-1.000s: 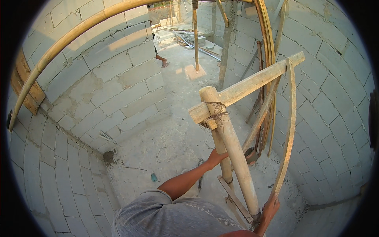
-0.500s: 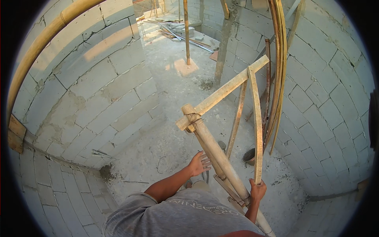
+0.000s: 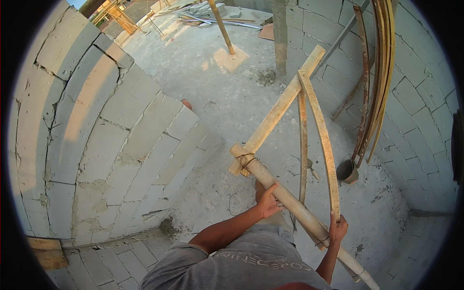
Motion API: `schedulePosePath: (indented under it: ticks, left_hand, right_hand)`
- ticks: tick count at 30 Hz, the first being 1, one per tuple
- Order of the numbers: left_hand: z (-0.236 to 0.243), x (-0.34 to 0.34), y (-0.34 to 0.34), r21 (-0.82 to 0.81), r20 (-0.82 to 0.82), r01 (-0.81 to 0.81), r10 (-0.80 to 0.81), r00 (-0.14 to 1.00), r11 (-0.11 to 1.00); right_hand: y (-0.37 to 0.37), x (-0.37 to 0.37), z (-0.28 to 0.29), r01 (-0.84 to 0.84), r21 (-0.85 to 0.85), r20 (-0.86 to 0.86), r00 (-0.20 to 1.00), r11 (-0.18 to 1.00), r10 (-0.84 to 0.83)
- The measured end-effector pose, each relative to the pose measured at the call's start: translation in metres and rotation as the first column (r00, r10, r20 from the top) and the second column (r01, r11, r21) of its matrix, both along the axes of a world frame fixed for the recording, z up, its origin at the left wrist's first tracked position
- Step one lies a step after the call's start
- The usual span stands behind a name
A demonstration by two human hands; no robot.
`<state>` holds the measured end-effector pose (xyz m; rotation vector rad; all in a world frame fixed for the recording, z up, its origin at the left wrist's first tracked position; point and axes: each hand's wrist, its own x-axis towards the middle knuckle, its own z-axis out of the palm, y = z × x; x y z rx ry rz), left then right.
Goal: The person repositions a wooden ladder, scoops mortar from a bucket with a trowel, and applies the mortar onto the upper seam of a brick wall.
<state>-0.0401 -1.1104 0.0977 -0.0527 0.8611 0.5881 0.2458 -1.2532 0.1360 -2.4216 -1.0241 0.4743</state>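
My right hand [image 3: 337, 228] is closed around the lower end of a thin, pale wooden slat [image 3: 320, 140] that rises away from me, bowed in this view, to the top of the frame. My left hand [image 3: 267, 202] wraps loosely over the thick, round, cream-coloured pole [image 3: 290, 205], thumb up along its side, just below the wire lashing [image 3: 245, 160] that ties the pole's upper end to a flat, pale timber plank [image 3: 279, 110]. A second ago my left hand was lower and reaching toward the base, and my right was down near the pole's foot; half a second ago the left was open beside the pole. Both have since come up and taken hold, so I judge the frame is now steadied in my grip and the slat can be set against it.

A second, darker slat [image 3: 303, 145] stands between pole and plank. Beyond, a small grey bucket [image 3: 346, 170] sits on the concrete floor [image 3: 208, 82] at the foot of rusty bent strips [image 3: 374, 87] leaning on the pale block wall [image 3: 415, 130]. Farther off stands a slanted prop [image 3: 221, 26].
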Motion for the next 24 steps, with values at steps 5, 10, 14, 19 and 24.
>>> schedulePosePath:
  ticks: [5,10,14,19,24]
  left_hand:
    - [-0.002,-0.048,0.074,0.046,0.126,0.159,-0.164,0.978,0.986]
    - [0.030,-0.094,0.147,0.143,0.032,0.131,-0.137,0.990,0.981]
    - [0.056,-0.125,0.202,0.178,-0.148,0.026,0.001,0.989,0.984]
    - [0.067,-0.142,0.280,0.432,-0.327,-0.249,0.407,0.853,0.867]
    - [0.071,-0.153,0.403,0.601,-0.283,-0.233,0.476,0.833,0.764]
  right_hand:
    - [0.081,-0.034,0.043,0.069,-0.064,0.034,0.997,0.996,-0.067]
    - [0.166,-0.070,0.057,-0.009,-0.087,-0.006,1.000,0.996,0.009]
    - [0.250,-0.096,0.076,-0.058,-0.014,-0.143,0.988,0.998,0.055]
    - [0.347,-0.122,0.093,-0.113,0.011,-0.209,0.971,0.993,0.113]
    - [0.457,-0.147,0.125,-0.085,0.129,-0.300,0.946,0.988,0.120]
